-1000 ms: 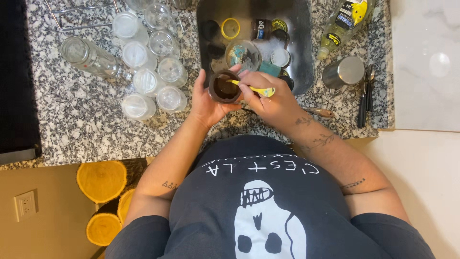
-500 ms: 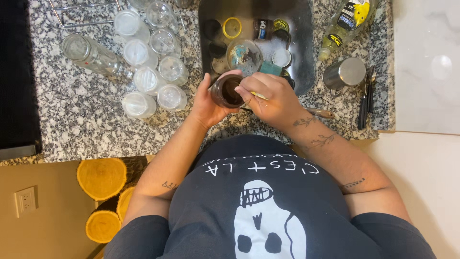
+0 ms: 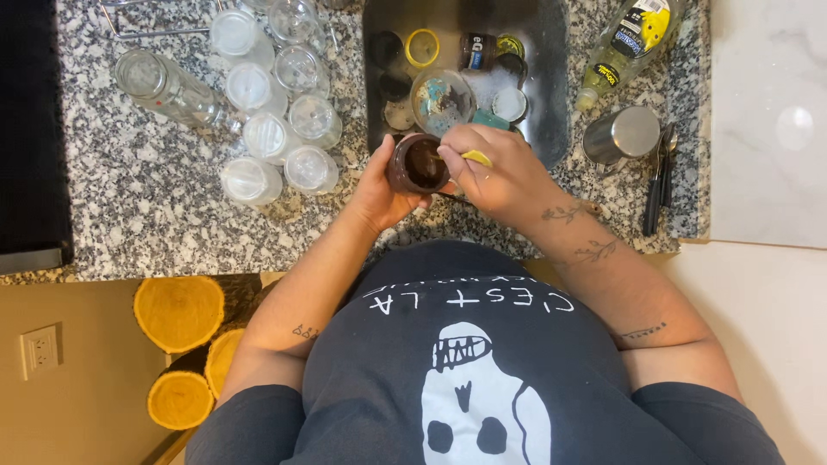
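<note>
My left hand (image 3: 379,191) grips a small dark brown jar (image 3: 417,164) at the near edge of the steel sink (image 3: 551,103), its mouth turned up toward the camera. My right hand (image 3: 504,176) is closed on a yellow sponge (image 3: 476,158), fingers pushed into the jar's opening. Only a yellow corner of the sponge shows past the fingers. Both hands are held together just over the counter's front edge.
Several clear glass jars (image 3: 276,129) stand upside down on the speckled granite counter (image 3: 129,198), left of the sink. The sink holds lids, small jars and a soapy bowl (image 3: 442,97). At right are a dish soap bottle (image 3: 624,43), a steel cup (image 3: 622,133) and cutlery (image 3: 659,176).
The yellow sponge, earlier sticking out across the jar's rim, is now tucked into my right hand at the jar's mouth. The jar has tilted slightly; both hands stay in place.
</note>
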